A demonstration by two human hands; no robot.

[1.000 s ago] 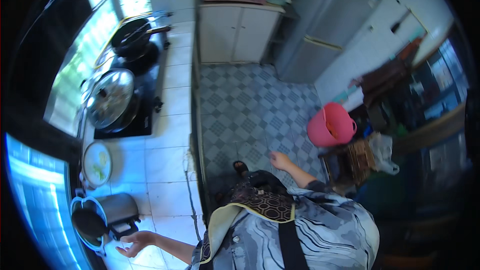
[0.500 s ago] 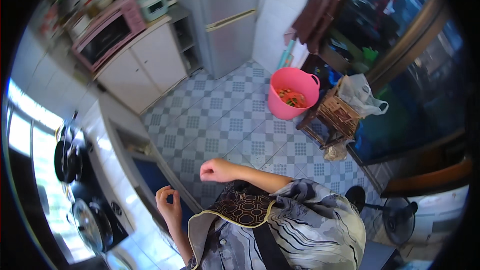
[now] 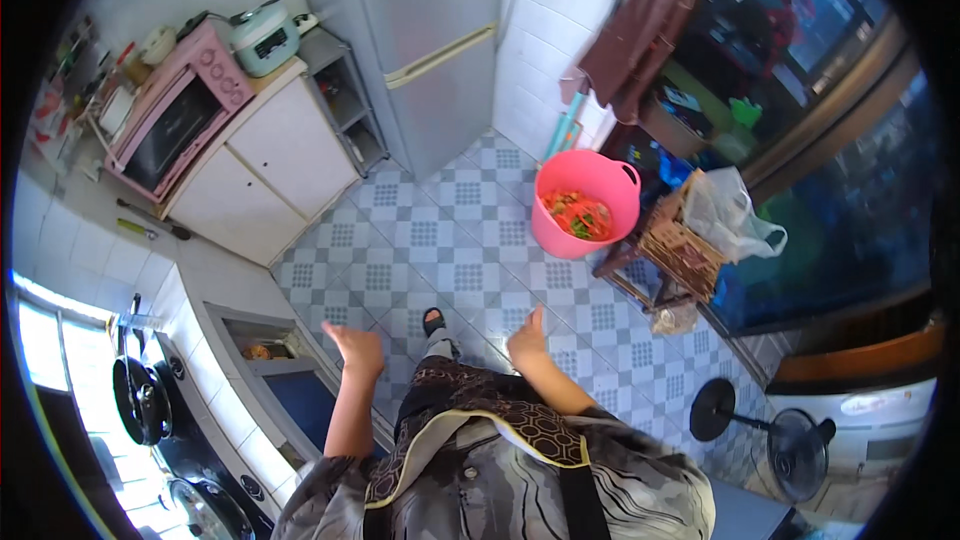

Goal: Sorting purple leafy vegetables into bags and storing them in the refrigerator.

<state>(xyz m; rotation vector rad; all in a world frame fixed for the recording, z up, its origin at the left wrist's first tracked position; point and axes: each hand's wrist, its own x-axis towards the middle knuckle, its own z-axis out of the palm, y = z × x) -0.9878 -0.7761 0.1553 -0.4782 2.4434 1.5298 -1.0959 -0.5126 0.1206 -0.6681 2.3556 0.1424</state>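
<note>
My left hand (image 3: pixel 358 348) is held out over the tiled floor near the stove-side counter. It looks empty, with some digits stretched out and the others partly hidden. On the other side of the apron (image 3: pixel 470 395), my right hand (image 3: pixel 527 342) is also raised above the floor, one digit pointing forward and nothing visible in it. Neither hand touches anything. Ahead and to the right of the right hand stands a pink bucket (image 3: pixel 560 230) with red, orange and green scraps (image 3: pixel 580 217) inside.
Left are a wok (image 3: pixel 140 400) and a lidded pan (image 3: pixel 200 510) on the stove. A pink oven (image 3: pixel 180 120) and a pale green cooker (image 3: pixel 265 38) top the cabinet (image 3: pixel 265 175) beside a refrigerator (image 3: pixel 430 50). Right stand a stool (image 3: pixel 665 260) with a plastic bag (image 3: pixel 735 210) and a fan (image 3: pixel 798 450).
My hands have moved apart, the right one swinging to the right, and their fingers have uncurled. The body has turned, and a sandalled foot now shows. The bucket appears slightly lower in view.
</note>
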